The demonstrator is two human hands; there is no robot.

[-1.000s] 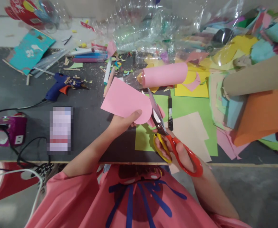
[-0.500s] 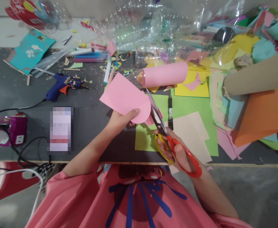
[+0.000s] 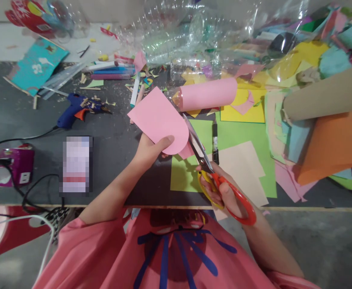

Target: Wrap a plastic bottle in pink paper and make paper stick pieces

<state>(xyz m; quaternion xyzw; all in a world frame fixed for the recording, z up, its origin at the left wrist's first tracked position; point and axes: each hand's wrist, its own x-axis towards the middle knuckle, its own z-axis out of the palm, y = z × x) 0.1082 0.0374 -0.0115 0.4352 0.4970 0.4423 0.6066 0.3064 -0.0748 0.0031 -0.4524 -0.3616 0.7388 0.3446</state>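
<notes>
Pink paper [image 3: 160,118] has turned clockwise, pinched in the left grip [image 3: 150,150]; the right grip [image 3: 228,194] holds the scissors [image 3: 200,151]. Turning paper, not scissors, should keep the curve smooth.

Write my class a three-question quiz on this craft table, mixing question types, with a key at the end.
1. Multiple choice: what does the right hand hold?
A) a pen
B) scissors
C) a bottle

2. True or false: the left hand holds pink paper.

3. Fill in the colour: the glue gun is mainly ____.

Key: 1. B; 2. True; 3. blue
</notes>
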